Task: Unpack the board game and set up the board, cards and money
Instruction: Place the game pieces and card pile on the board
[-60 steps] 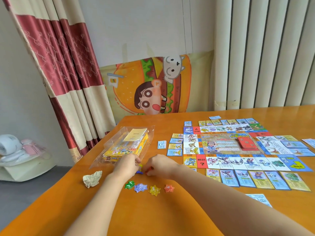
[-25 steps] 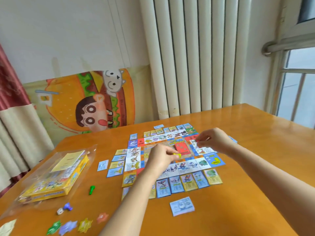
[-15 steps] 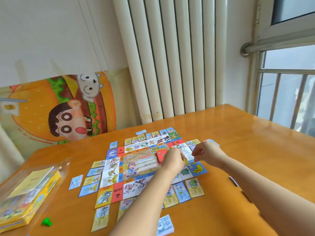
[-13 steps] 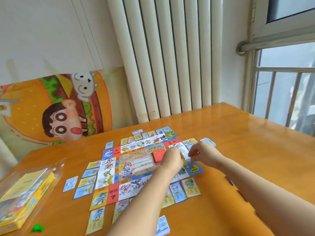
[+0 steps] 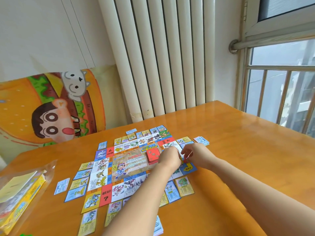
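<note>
The game board (image 5: pixel 129 165) lies flat on the table (image 5: pixel 238 150), cards around it; right hand (image 5: pixel 197 155) pinches a red piece (image 5: pixel 185 158); left hand (image 5: pixel 168 159) fingers curled; pieces seem left.

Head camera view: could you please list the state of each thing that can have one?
Game board: unfolded flat on the table.
Red card deck: stacked on the board's centre.
Game box: inside clear bag.
Left hand: pinching something small.
Right hand: pinching a red piece.
</note>
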Motion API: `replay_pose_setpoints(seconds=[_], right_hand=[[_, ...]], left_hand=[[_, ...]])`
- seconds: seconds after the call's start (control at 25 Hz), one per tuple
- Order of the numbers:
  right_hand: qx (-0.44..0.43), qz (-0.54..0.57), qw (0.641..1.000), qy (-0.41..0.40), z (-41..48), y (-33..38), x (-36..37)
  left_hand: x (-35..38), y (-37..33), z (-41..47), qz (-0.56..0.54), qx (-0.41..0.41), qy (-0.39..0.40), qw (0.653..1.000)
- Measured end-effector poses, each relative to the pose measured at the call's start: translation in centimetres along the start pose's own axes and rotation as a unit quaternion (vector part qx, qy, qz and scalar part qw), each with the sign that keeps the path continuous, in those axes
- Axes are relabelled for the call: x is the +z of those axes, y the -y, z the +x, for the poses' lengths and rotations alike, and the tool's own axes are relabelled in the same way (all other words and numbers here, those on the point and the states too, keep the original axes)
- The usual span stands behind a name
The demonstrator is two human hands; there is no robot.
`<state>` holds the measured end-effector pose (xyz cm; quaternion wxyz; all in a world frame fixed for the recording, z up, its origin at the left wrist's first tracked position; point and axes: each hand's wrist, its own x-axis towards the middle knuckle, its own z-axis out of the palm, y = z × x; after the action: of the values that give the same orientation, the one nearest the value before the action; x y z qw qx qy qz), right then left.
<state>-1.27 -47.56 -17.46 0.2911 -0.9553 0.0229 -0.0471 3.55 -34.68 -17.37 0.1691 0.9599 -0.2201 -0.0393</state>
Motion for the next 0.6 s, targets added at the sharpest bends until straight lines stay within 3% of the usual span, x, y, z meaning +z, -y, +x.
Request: replay_pose_setpoints(seconds=[0.16,0.36,0.6], right_hand=[[0.009,-0.010,0.999,-0.029,-0.3,0.7,-1.0],[-0.036,0.008,0.997,-0.063,-1.5,5.5,-2.4],[-0.145,0.036,0.989,0.010,-3.6,15.2,1.9]], left_hand=[[-1.1,0.4,-1.2,0.000,0.002,-0.007,1.000],[-5.3,3.7,-7.0,-0.094,0.013,-0.083,0.992],[-10.6,12.7,-16.1,-0.043,-0.101,-0.181,0.977]])
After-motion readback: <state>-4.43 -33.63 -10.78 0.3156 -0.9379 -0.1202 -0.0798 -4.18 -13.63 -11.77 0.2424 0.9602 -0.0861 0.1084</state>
